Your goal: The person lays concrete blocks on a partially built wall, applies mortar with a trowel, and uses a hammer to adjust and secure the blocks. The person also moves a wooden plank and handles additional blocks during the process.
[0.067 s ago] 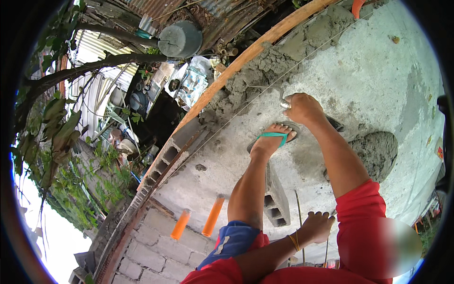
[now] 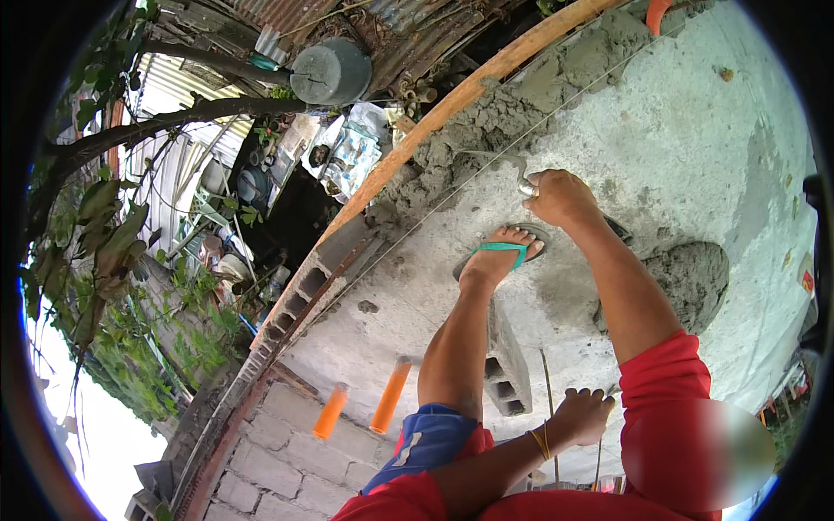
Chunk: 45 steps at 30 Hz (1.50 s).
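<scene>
My right hand (image 2: 560, 198) is shut on the handle of a grey trowel (image 2: 495, 159). Its blade lies against wet grey mortar (image 2: 486, 122) spread along the top of a block wall. A taut string line (image 2: 452, 193) runs just below the trowel. My foot in a green-strapped sandal (image 2: 499, 252) stands on the concrete right under that hand. My left hand (image 2: 584, 415), with yellow bands at the wrist, rests low beside a hollow concrete block (image 2: 506, 373), fingers curled. Whether it holds anything is hidden.
A pile of wet mortar (image 2: 695, 273) lies on the concrete slab (image 2: 695, 130) to the right. A long orange-brown plank (image 2: 452, 95) edges the wall. Two orange pipes (image 2: 387, 395) stick out of the block wall (image 2: 287, 451) below. Beyond the wall are a grey bucket (image 2: 330, 69), clutter and foliage (image 2: 113, 252).
</scene>
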Each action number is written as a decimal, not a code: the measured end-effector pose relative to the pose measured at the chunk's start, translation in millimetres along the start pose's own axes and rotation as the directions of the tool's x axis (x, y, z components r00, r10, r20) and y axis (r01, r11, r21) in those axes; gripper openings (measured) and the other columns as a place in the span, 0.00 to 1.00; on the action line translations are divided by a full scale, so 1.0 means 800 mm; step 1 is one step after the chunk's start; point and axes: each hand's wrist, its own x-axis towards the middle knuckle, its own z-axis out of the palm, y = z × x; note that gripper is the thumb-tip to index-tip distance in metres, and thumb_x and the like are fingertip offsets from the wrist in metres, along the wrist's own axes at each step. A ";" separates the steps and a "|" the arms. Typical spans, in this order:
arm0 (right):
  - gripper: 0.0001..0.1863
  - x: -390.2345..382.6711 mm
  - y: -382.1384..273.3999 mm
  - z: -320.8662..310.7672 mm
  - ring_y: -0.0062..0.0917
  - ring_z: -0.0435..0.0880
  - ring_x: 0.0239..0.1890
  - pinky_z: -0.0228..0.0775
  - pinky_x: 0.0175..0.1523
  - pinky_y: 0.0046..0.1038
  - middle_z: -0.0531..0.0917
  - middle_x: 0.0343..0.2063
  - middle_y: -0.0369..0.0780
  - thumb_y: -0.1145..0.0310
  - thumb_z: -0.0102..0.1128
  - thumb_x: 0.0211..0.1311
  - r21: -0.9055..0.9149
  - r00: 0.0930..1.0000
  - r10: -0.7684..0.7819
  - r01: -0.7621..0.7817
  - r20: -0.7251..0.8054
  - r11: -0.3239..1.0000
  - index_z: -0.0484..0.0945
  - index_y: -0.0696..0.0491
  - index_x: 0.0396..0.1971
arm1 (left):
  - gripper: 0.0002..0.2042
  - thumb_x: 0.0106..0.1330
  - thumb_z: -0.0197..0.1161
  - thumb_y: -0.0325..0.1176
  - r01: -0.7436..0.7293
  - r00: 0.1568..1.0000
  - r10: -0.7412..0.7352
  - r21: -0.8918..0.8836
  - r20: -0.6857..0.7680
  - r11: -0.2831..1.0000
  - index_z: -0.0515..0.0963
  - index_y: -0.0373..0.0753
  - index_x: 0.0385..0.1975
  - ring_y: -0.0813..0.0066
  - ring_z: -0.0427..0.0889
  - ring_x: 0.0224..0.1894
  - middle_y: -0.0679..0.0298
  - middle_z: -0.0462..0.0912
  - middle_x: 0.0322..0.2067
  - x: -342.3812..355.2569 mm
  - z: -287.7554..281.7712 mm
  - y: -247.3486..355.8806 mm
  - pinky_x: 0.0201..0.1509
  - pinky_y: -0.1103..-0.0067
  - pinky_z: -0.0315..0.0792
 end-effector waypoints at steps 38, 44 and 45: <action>0.15 0.010 -0.145 -0.020 0.37 0.90 0.49 0.81 0.53 0.43 0.89 0.47 0.45 0.70 0.52 0.68 -0.212 0.994 -0.107 0.097 -0.034 0.972 0.85 0.52 0.48 | 0.21 0.63 0.63 0.37 -0.114 0.993 0.114 -0.008 -0.004 0.993 0.77 0.40 0.57 0.52 0.84 0.51 0.53 0.83 0.50 0.017 0.016 -0.018 0.51 0.53 0.76; 0.23 -0.007 -0.175 0.038 0.37 0.86 0.56 0.78 0.54 0.43 0.84 0.54 0.45 0.68 0.55 0.66 -0.181 0.983 -0.122 0.146 0.134 0.973 0.76 0.50 0.61 | 0.20 0.63 0.65 0.42 -0.258 0.899 0.149 -0.224 -0.411 0.940 0.80 0.45 0.54 0.52 0.84 0.52 0.55 0.84 0.50 0.033 0.102 -0.057 0.50 0.54 0.75; 0.26 -0.014 -0.167 0.044 0.39 0.86 0.56 0.78 0.55 0.44 0.83 0.56 0.46 0.68 0.56 0.65 -0.136 0.988 -0.115 0.128 0.100 0.982 0.74 0.51 0.64 | 0.20 0.63 0.65 0.43 -0.288 0.863 0.128 -0.267 -0.489 0.920 0.80 0.45 0.53 0.52 0.84 0.53 0.55 0.84 0.50 0.032 0.107 -0.061 0.50 0.54 0.75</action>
